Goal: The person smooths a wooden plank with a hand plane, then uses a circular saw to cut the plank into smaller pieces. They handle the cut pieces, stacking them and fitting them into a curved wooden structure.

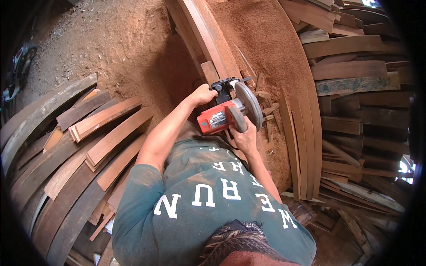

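A red circular saw [212, 120] with a rounded grey blade guard [249, 104] is in front of my body, at the near end of a long wooden beam [205, 33]. My right hand [245, 136] is closed around the saw's grey rear handle. At the front of the saw, my left hand [204, 95] is closed against its black base part; the fingertips are partly hidden. A short wood block [208, 70] lies by the beam, just beyond the saw. The blade's lower edge and any contact with wood cannot be made out.
Stacked boards [82, 146] fill the left side, and more piled planks [355, 84] line the right. Long upright-running boards [306, 133] stand near the right pile. Sawdust [253, 31] covers the ground, with wood offcuts [270, 111] beside the saw.
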Available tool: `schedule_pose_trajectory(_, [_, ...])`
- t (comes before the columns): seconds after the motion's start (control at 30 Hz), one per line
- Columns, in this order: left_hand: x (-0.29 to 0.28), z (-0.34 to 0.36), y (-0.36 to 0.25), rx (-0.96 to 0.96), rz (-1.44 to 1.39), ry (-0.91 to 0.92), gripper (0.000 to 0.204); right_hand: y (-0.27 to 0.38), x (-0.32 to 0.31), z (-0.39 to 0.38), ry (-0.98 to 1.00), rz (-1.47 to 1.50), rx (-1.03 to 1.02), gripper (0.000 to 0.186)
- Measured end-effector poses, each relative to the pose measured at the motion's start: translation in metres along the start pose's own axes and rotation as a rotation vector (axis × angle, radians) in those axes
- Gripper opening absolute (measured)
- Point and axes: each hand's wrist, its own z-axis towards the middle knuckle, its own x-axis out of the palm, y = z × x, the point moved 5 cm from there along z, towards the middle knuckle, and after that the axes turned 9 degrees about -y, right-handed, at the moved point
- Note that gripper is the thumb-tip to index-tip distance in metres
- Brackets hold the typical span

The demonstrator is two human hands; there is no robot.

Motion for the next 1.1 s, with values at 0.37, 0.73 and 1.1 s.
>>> schedule_pose_trajectory(0.37, [-0.005,-0.013,-0.013,-0.002,-0.025,-0.058,0.037,0.007,0.000,-0.001,-0.008,0.045,0.013,0.017])
schedule_pose_trajectory(0.73, [-0.002,-0.010,-0.006,-0.020,-0.076,-0.104,0.037,0.004,0.001,-0.003,0.020,0.056,0.086,0.019])
schedule_pose_trajectory(1.1, [-0.004,-0.012,0.000,-0.001,0.034,-0.017,0.045,-0.003,-0.003,0.000,0.028,0.024,0.091,0.026])
